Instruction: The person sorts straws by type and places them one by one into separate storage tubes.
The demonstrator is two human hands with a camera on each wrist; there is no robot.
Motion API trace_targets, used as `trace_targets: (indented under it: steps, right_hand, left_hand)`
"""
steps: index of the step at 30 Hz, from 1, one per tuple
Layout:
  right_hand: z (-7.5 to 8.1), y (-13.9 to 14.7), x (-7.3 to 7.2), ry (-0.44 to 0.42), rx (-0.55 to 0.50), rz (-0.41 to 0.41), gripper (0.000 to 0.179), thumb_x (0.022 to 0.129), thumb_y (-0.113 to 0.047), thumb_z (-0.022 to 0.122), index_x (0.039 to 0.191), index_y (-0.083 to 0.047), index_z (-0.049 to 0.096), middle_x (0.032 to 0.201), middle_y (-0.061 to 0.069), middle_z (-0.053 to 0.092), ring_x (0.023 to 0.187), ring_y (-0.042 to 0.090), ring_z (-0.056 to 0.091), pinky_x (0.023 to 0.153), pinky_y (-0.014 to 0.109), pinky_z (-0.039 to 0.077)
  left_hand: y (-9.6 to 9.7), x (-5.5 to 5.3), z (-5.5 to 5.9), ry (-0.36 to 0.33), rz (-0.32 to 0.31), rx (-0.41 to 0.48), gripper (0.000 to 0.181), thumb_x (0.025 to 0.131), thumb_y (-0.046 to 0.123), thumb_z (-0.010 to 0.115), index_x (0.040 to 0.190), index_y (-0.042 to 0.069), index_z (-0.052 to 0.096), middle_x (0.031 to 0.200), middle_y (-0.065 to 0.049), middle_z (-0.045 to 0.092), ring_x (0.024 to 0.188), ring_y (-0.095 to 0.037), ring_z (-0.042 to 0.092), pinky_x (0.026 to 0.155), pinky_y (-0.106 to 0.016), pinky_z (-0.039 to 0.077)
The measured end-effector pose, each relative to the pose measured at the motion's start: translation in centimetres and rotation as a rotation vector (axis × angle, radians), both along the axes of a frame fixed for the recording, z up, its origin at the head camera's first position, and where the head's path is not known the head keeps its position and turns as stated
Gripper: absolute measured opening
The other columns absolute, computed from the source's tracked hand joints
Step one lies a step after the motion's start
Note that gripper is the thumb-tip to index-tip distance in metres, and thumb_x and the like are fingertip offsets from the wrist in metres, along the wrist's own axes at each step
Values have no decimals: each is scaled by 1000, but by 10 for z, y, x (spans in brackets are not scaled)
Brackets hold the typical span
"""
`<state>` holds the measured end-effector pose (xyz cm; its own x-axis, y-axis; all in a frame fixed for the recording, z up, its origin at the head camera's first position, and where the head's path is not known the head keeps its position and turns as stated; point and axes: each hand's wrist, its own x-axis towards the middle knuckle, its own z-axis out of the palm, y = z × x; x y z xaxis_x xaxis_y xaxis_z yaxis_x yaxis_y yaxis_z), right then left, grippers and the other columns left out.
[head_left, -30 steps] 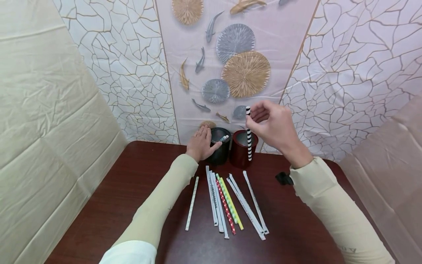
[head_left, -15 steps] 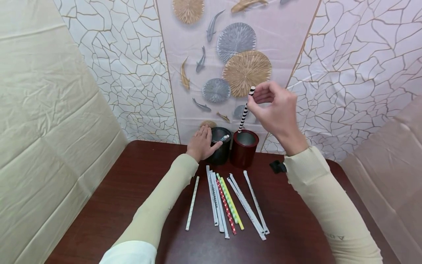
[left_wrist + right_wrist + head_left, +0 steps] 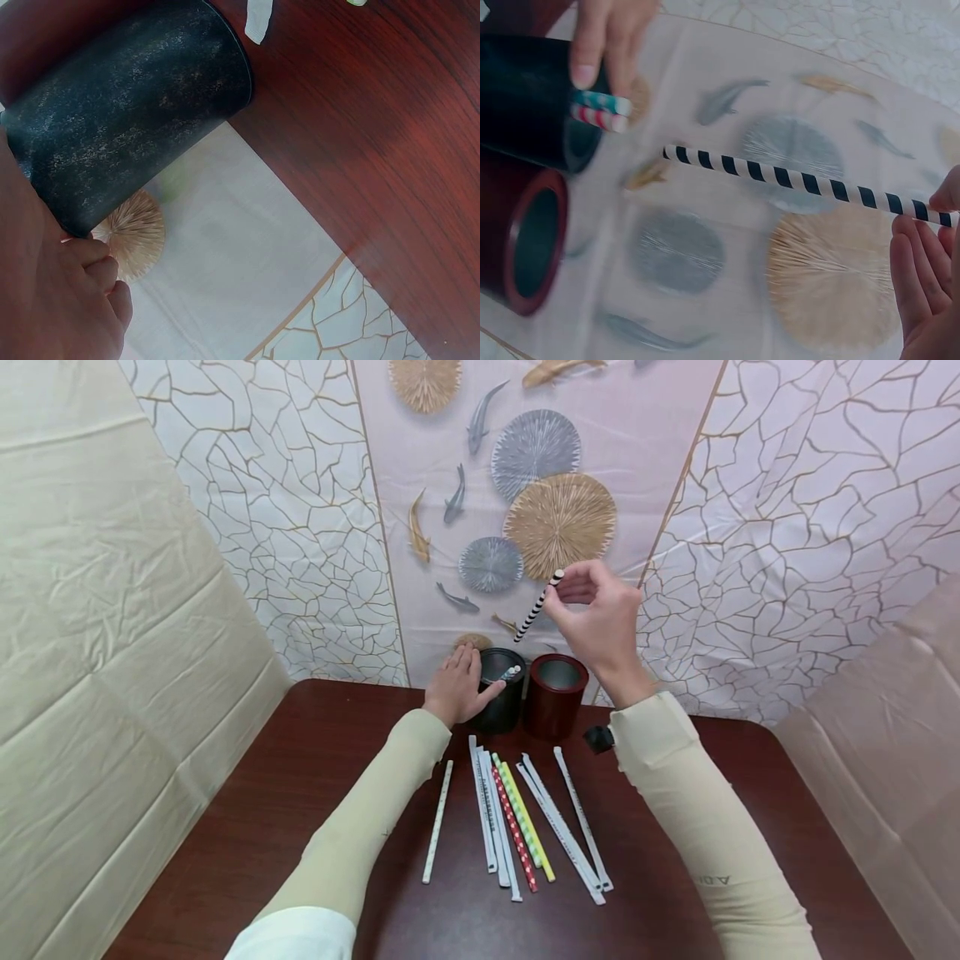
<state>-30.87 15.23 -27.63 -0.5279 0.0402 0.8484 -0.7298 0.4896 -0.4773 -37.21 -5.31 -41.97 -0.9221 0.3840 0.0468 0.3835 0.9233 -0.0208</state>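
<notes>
The black-and-white striped straw (image 3: 537, 607) slants in my right hand (image 3: 600, 618), pinched between thumb and fingers near its upper end. In the right wrist view, the straw's (image 3: 780, 177) free end points toward the black cup (image 3: 525, 105). My left hand (image 3: 457, 687) holds that cup at its rim, the thumb in front and the other fingers along its left side. Two patterned straws (image 3: 600, 109), one teal and one red, stick out of the black cup beside the thumb. The left wrist view shows bent fingers (image 3: 97, 262) at the cup's mouth.
A dark red cup (image 3: 553, 702) stands right of the black one. On the brown table (image 3: 247, 827) lie several wrapped straws (image 3: 558, 827), a red dotted straw (image 3: 514, 827), a yellow straw (image 3: 528, 822), a green one (image 3: 519, 810) and a pale dotted straw (image 3: 438, 822). A patterned curtain (image 3: 555, 518) hangs behind.
My right hand has lifted the striped straw from in front of the red cup, then moved left with it toward the black cup. The left hand stays at the black cup.
</notes>
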Motion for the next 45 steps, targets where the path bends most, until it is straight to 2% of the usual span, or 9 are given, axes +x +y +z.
trace_targets:
  steps: [2,7,13,18,21,26,36,45]
  right_hand:
    - [-10,-2,-4,-8,4,-9,15,87,1,75,98,9,69,88,20,79,79,30,79,76,23,64]
    - [-36,-5,-14,-49,12,-52,16,88,-4,75,98,7,70,90,20,80,81,31,80,77,38,66]
    - [-65,-11,-26,-134,18,-53,16,91,-6,74,101,6,70,94,21,80,86,31,80,80,41,66]
    - [-78,-12,-27,-186,64,-47,20,92,-8,78,105,6,73,98,21,80,89,32,81,81,42,66]
    - [-77,-9,-25,-187,76,-42,20,92,-9,79,105,6,74,98,21,80,88,33,80,81,44,66]
    - [-65,-2,-19,-229,115,-40,21,93,-10,78,106,6,75,97,21,80,85,34,80,79,46,66]
    - [-33,12,-1,-349,334,-90,28,96,-17,76,110,7,75,98,21,81,87,33,81,80,47,66]
    - [-21,23,17,-412,468,-75,21,93,-13,77,101,7,75,95,21,81,86,32,81,78,46,66]
  left_hand:
    - [0,-1,-1,-2,2,-7,90,109,69,20,169,1,17,178,-17,16,167,-28,14,136,-40,18]
    - [1,-3,-2,-3,1,-19,91,109,70,19,169,1,16,178,-17,16,167,-28,15,136,-40,19]
    - [1,-2,-2,-4,5,-12,92,109,70,18,169,1,15,178,-17,15,167,-28,14,136,-40,19]
    - [1,-1,-2,-12,3,-4,91,109,69,19,169,0,15,178,-18,15,167,-29,14,136,-41,18]
    - [1,-1,-1,-12,0,-12,91,109,69,19,169,0,15,178,-18,14,167,-29,13,136,-41,19]
    - [0,-2,-1,-13,6,-26,91,109,69,18,168,0,18,178,-18,13,167,-29,13,136,-40,19]
    - [0,-2,-2,-20,3,-3,91,109,69,20,168,-1,20,178,-19,14,167,-30,13,136,-40,17]
    - [-1,0,-1,-18,-2,7,90,109,69,20,167,0,22,177,-20,15,167,-30,13,136,-40,16]
